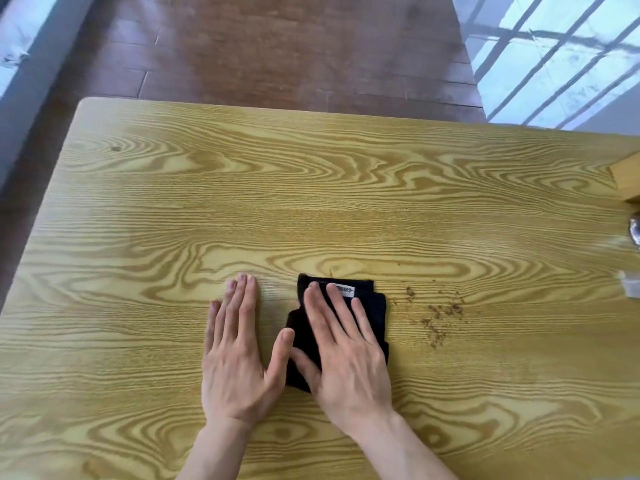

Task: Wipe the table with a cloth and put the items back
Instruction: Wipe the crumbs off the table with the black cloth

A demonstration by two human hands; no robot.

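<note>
A folded black cloth (372, 311) with a small white label lies on the wooden table (311, 188), near its front middle. My right hand (343, 355) presses flat on top of the cloth, fingers spread, covering most of it. My left hand (235, 351) rests flat on the bare wood just left of the cloth, fingers straight, its thumb touching the cloth's left edge. Brown crumbs (436, 315) are scattered on the table a little to the right of the cloth.
At the right edge of the table sit a wooden block (628, 180), a shiny metal object (635, 235) and a small clear item (630, 289), all partly cut off. Beyond the far edge is dark wooden floor (277, 46).
</note>
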